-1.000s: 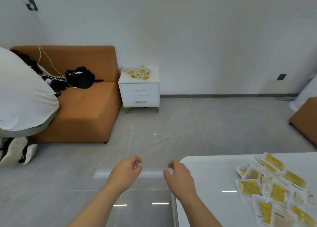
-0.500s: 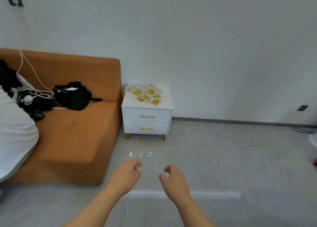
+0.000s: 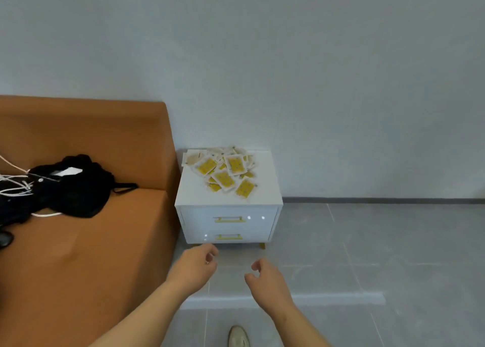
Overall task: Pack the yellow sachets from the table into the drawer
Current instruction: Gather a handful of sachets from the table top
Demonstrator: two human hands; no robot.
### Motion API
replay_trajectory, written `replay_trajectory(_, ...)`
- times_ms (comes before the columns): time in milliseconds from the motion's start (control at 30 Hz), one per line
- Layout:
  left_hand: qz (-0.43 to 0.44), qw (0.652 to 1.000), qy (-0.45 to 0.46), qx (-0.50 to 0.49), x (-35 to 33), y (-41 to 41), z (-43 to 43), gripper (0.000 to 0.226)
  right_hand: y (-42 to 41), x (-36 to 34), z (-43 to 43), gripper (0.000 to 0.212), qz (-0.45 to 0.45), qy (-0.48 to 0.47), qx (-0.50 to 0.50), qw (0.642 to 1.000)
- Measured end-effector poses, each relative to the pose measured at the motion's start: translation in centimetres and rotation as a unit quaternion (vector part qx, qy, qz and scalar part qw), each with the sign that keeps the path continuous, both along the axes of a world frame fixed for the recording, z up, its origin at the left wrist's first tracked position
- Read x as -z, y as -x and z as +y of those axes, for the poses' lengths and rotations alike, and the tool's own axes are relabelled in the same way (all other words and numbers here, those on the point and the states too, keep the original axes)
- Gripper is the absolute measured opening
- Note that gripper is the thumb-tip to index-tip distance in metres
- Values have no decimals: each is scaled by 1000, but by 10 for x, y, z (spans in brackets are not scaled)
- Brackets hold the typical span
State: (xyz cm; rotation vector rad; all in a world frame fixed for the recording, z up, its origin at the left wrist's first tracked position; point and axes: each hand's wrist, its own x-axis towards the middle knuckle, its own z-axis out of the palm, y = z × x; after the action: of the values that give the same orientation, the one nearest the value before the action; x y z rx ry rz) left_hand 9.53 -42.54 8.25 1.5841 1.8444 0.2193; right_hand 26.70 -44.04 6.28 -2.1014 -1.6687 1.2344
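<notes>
On top of the little white table (image 3: 265,189), right by the wall, the yellow sachets (image 3: 225,172) lie in a messy pile. None of them looks packed yet. The top drawer (image 3: 199,219) and the bottom drawer (image 3: 252,235) are both shut, so you cannot see inside them. I think the job has hardly begun: you have to pull a drawer open, then move the whole pile in.

Your left hand (image 3: 195,266) and your right hand (image 3: 266,281) hang out in front of you, low down, over the grey floor. The fingers (image 3: 211,252) of each hand are bent a little and loose. They hold nothing and touch nothing.

The sachets are well apart from your hands, higher up and farther away. The drawers sit between your hands and the pile. The bottom drawer looks nearest to your left hand, and its gold handle (image 3: 228,237) is just above those fingertips in the view.

The orange sofa (image 3: 78,255) stands right beside the table, on your left.
</notes>
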Motion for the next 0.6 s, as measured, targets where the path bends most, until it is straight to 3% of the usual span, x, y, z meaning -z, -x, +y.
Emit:
replay_trajectory(200,-19,999,13,-31,-1,14,137,24,11,-4,145,15,0,14,-5,1000)
replay_trajectory(367,-21,999,38,-32,28,36,235,25,28,15,235,31,-11,42,-6,999)
replay_trajectory(600,-23,992,122,-16,84,60,346,29,56,60,333,34,-11,108,56,993)
